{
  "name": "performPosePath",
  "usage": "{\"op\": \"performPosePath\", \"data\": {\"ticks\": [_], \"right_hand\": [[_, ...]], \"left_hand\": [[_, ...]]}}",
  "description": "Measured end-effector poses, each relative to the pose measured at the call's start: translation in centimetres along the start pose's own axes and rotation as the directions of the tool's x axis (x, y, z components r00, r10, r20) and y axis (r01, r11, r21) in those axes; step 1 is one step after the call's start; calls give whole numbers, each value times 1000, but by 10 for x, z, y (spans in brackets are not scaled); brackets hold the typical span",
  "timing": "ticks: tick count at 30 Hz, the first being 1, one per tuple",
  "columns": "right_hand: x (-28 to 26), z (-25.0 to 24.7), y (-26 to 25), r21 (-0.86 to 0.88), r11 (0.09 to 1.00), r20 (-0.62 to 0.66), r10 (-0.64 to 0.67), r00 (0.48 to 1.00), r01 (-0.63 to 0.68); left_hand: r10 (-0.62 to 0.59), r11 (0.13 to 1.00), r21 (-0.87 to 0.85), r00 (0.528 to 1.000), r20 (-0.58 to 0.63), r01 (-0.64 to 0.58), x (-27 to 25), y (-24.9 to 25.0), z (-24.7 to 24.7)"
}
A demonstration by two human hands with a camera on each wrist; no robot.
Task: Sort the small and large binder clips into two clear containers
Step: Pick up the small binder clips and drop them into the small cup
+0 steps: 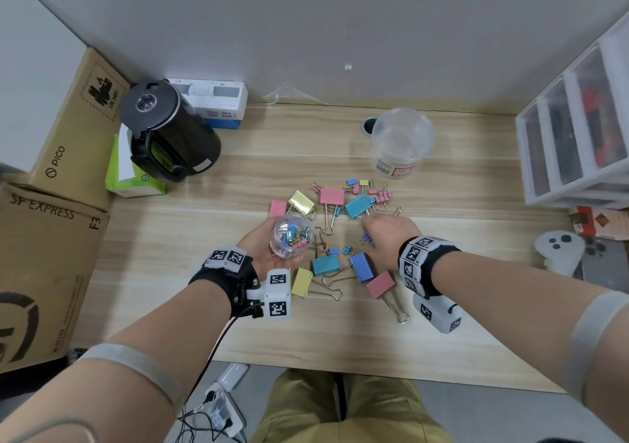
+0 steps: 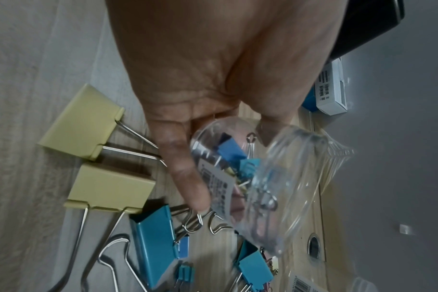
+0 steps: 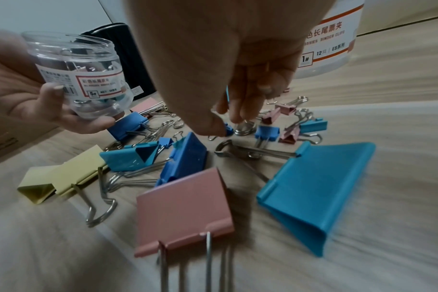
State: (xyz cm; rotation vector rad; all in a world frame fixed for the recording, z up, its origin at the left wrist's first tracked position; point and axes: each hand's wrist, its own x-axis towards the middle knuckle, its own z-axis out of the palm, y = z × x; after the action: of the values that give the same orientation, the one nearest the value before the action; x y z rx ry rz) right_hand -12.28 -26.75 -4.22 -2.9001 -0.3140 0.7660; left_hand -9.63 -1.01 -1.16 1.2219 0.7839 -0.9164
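Observation:
My left hand (image 1: 263,253) grips a small clear jar (image 1: 292,240) with several small clips inside, tilted just above the table; the jar (image 2: 250,177) and its label (image 3: 80,79) show in both wrist views. My right hand (image 1: 384,235) reaches down into the pile, and its thumb and fingertips (image 3: 218,126) pinch a small blue clip (image 1: 366,237). Large clips lie around both hands: pink (image 1: 381,284), blue (image 1: 362,267), teal (image 1: 325,265), yellow (image 1: 302,282). More small clips (image 1: 377,194) lie farther back. A large clear container (image 1: 401,143) stands upright behind the pile.
A black kettle (image 1: 170,132) and cardboard boxes (image 1: 68,136) fill the left side. A white drawer unit (image 1: 578,129) stands at the right, with a white controller (image 1: 558,248) in front of it. A cable hole (image 1: 369,126) is beside the large container.

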Motion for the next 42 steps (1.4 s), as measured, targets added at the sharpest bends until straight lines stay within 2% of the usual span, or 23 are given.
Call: {"op": "performPosePath", "data": {"ticks": [4, 13, 18, 22, 42], "right_hand": [[9, 1, -4, 43, 994, 30, -103, 994, 102], [15, -8, -14, 54, 994, 137, -104, 985, 97], [17, -12, -22, 87, 982, 100, -178, 979, 169], [22, -5, -31, 127, 969, 124, -227, 966, 212], [30, 2, -42, 167, 964, 145, -230, 962, 205]], "left_hand": [[2, 1000, -16, 1000, -12, -2, 2, 0, -7], [-23, 999, -28, 1000, -3, 23, 5, 1, -16], [-31, 999, -43, 999, -7, 31, 8, 2, -19], [-31, 998, -46, 999, -6, 31, 8, 2, -19], [-51, 998, -41, 999, 7, 51, 14, 2, -22]]}}
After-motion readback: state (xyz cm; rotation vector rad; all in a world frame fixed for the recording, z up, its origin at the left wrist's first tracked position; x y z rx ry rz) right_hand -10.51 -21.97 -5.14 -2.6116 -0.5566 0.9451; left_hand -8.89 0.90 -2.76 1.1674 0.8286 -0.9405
